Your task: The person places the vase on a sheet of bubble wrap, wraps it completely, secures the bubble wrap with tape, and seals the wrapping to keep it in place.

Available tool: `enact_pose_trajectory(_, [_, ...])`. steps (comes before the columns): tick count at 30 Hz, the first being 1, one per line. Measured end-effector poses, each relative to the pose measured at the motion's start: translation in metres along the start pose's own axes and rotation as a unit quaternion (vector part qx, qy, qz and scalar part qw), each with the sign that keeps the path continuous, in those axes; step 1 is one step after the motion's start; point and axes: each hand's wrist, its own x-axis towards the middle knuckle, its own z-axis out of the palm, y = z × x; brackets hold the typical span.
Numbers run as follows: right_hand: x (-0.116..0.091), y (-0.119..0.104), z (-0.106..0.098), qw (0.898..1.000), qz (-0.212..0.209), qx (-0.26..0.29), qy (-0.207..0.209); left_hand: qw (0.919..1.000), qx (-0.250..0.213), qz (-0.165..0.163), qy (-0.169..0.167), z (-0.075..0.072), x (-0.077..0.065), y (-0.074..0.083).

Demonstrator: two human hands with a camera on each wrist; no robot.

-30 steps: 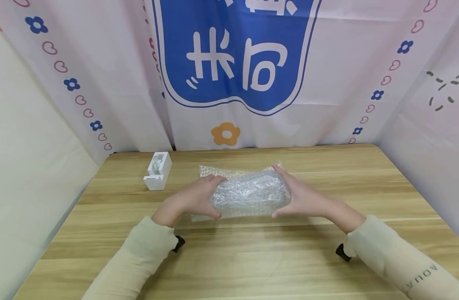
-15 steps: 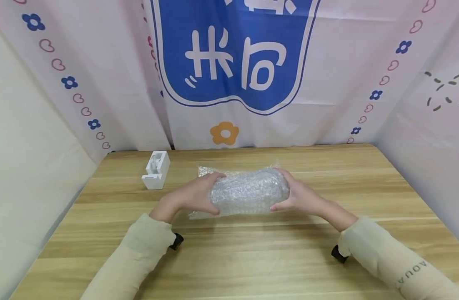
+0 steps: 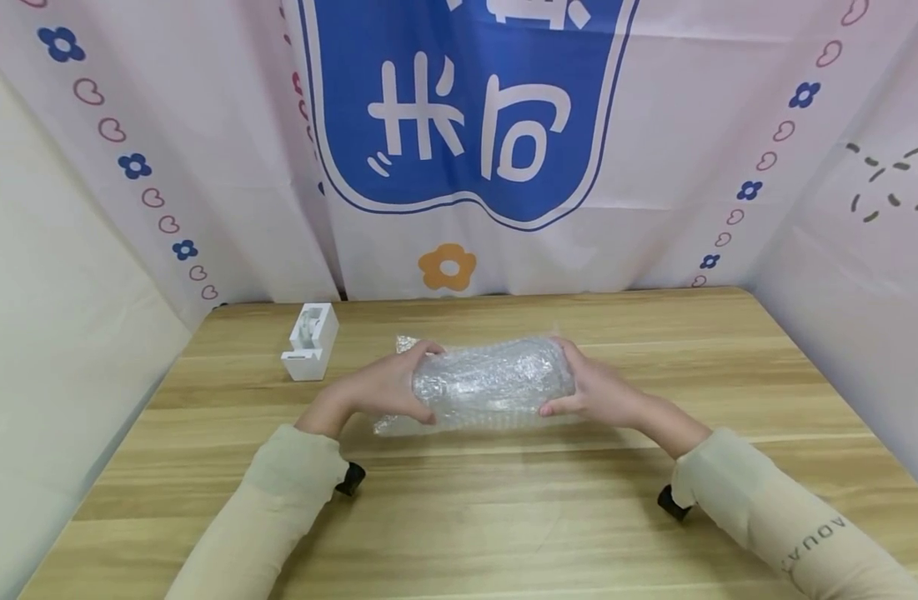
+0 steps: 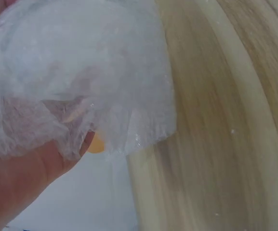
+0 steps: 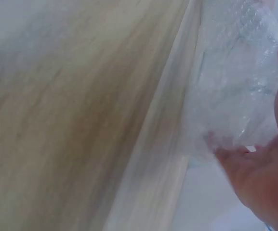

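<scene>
A bubble-wrap bundle [image 3: 496, 383] lies crosswise in the middle of the wooden table, rolled into a thick cylinder. What is inside stays hidden by the wrap. My left hand [image 3: 391, 387] grips its left end, fingers over the far side and thumb on the near side. On the opposite end my right hand [image 3: 597, 390] holds it the same way. Loose wrap [image 3: 391, 426] sticks out flat under the left hand. In the left wrist view the crumpled end of the bundle [image 4: 81, 53] sits against the palm. The right wrist view shows the right thumb and fingers around the other end [image 5: 235, 91].
A white tape dispenser [image 3: 306, 365] with a clear roll stands at the back left of the table [image 3: 459, 517], left of the bundle. Behind the table hangs a printed cloth [image 3: 616, 250], and pale cloth sides close in left and right.
The bundle has turned slightly away from me and now covers more of the loose sheet behind it. Both hands have shifted a little with it, keeping their grip.
</scene>
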Motion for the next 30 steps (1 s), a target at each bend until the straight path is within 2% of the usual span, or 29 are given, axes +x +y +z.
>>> enact_pose_trajectory(4, [0.0, 0.003, 0.001, 0.998, -0.013, 0.058, -0.023, 0.9997, -0.022, -0.003, -0.01, 0.0, 0.0, -0.003])
enact_pose_trajectory(9, [0.002, 0.003, -0.001, 0.995, -0.01, 0.086, -0.049, 0.9992, -0.038, -0.006, -0.012, -0.001, -0.002, -0.004])
enact_pose_trajectory(23, [0.002, 0.002, -0.002, 0.995, 0.004, 0.066, -0.068, 0.9961, -0.072, -0.037, -0.034, -0.003, -0.003, -0.012])
enact_pose_trajectory(30, [0.004, 0.004, -0.003, 0.992, -0.032, 0.095, -0.078, 0.9932, -0.098, -0.051, -0.039, -0.003, -0.002, -0.015])
